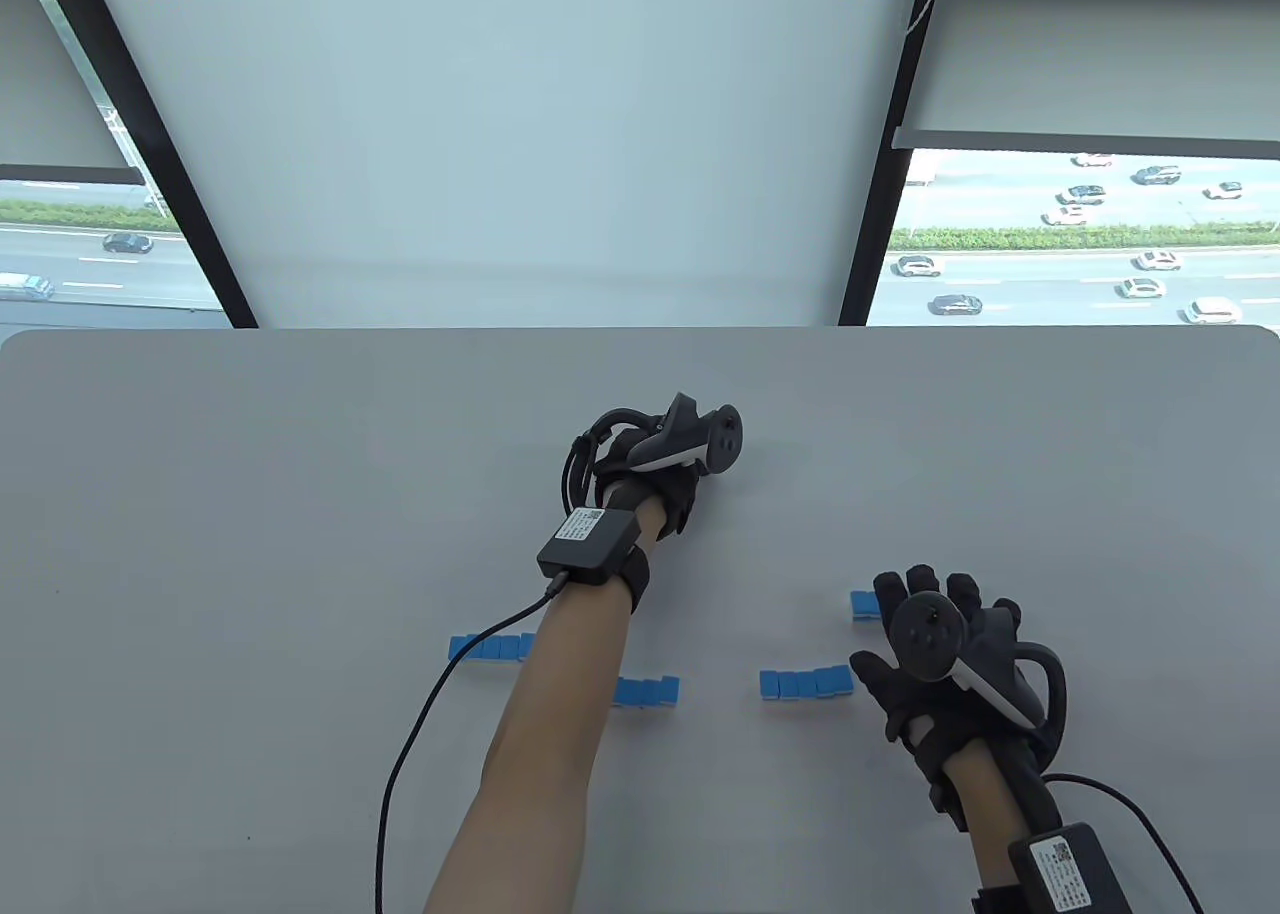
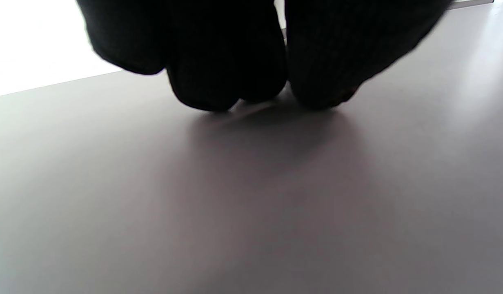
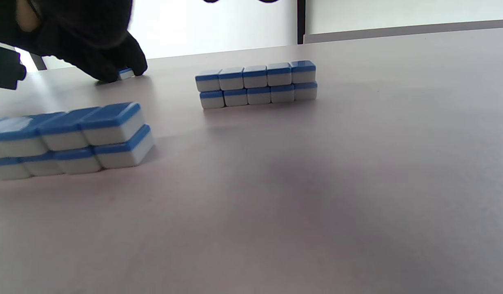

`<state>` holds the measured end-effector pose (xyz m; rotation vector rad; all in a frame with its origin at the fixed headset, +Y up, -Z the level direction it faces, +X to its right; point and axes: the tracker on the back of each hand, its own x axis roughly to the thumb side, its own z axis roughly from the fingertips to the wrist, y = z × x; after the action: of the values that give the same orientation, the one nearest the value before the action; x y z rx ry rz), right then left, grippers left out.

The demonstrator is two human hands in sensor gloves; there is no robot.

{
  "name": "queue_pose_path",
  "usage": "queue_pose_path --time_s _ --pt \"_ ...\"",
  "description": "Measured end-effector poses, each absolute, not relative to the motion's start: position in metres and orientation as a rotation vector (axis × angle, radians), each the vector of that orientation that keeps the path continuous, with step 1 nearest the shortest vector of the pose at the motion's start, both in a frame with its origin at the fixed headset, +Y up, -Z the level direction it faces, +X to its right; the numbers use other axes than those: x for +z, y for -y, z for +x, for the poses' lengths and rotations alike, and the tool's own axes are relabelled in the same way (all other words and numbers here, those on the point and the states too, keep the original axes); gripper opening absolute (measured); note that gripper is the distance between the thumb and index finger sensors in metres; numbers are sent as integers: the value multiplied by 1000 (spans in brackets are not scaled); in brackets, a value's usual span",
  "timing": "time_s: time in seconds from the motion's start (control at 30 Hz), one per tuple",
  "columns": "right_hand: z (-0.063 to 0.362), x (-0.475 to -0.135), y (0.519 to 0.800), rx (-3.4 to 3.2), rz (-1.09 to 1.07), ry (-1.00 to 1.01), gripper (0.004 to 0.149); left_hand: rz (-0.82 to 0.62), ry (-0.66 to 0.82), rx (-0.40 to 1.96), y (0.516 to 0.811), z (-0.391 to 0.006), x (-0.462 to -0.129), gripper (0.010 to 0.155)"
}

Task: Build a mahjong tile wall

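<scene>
My left hand (image 1: 688, 516) reaches to the table's middle, its fingers bunched down onto a loose blue-and-white tile (image 3: 125, 73) lying on the table. The left wrist view shows those fingertips (image 2: 219, 94) pressed to the surface. My right hand (image 1: 900, 622) is spread flat and holds nothing, above a two-layer wall piece (image 3: 255, 83), of which only the left end shows in the table view (image 1: 865, 604). Another two-layer piece (image 1: 805, 682) lies just left of that hand's thumb and also shows in the right wrist view (image 3: 72, 139). Two more rows (image 1: 490, 646) (image 1: 645, 691) lie beside my left forearm.
The grey table (image 1: 250, 514) runs back to a window edge. A black cable (image 1: 400, 774) trails from the left wrist unit across the near table. My left forearm crosses over the gap between the two left rows.
</scene>
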<state>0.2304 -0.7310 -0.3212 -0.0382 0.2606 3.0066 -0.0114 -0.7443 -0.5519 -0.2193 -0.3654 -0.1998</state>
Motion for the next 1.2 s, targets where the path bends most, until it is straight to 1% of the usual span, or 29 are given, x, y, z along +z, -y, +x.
queue_pose_path --time_s 0.13,0.3,0.47,0.6,0.7,0.77,0.9,1.07,1.2 --pt "231 -321 731 2997 -38 -254 80 -257 352 -250 738 -20 -541 59" --pt "233 -322 730 2988 -35 -248 80 -213 342 -221 711 -50 -522 59" --pt "233 -321 728 2975 -26 -233 80 -136 339 -207 672 -98 -492 60" --pt "233 -321 728 2969 -25 -233 80 -69 337 -169 648 -140 -462 60" --pt "233 -321 728 2965 -22 -235 80 -41 314 -123 639 -170 -441 60" --pt "233 -321 728 2963 -17 -237 80 -23 289 -84 636 -195 -425 60" --pt "232 -321 729 2965 -12 -241 80 -3 256 -29 640 -226 -403 59" --pt "232 -321 729 2966 -13 -245 80 34 211 55 658 -263 -373 59" --pt "232 -321 729 2965 -13 -245 80 38 175 137 674 -279 -358 59"
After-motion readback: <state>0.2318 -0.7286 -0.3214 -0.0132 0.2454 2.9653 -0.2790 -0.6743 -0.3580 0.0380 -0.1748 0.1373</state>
